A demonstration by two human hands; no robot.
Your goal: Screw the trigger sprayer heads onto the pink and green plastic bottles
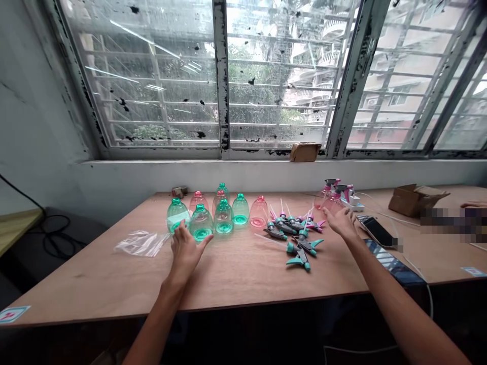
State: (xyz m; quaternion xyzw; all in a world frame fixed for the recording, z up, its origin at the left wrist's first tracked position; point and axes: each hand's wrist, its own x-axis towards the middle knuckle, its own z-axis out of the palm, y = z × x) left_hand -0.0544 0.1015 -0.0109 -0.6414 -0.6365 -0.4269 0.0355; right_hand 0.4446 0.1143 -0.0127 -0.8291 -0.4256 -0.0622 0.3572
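Note:
My left hand (186, 247) lies open on the wooden table (236, 274), fingertips just short of a green plastic bottle (201, 223). Around it stands a cluster of green and pink bottles (228, 210), all without caps. My right hand (342, 222) is stretched out open, palm down, beside a pile of trigger spray heads (297, 233) in teal, grey and pink. It holds nothing. Just beyond it stand two pink bottles with spray heads fitted (335, 195).
Clear plastic bags (142, 242) lie left of the bottles. A phone (376, 230) and a dark tablet (395, 266) lie to the right, with a white cable. A cardboard box (414, 198) sits far right. Another person's hand (474, 205) shows at the right edge.

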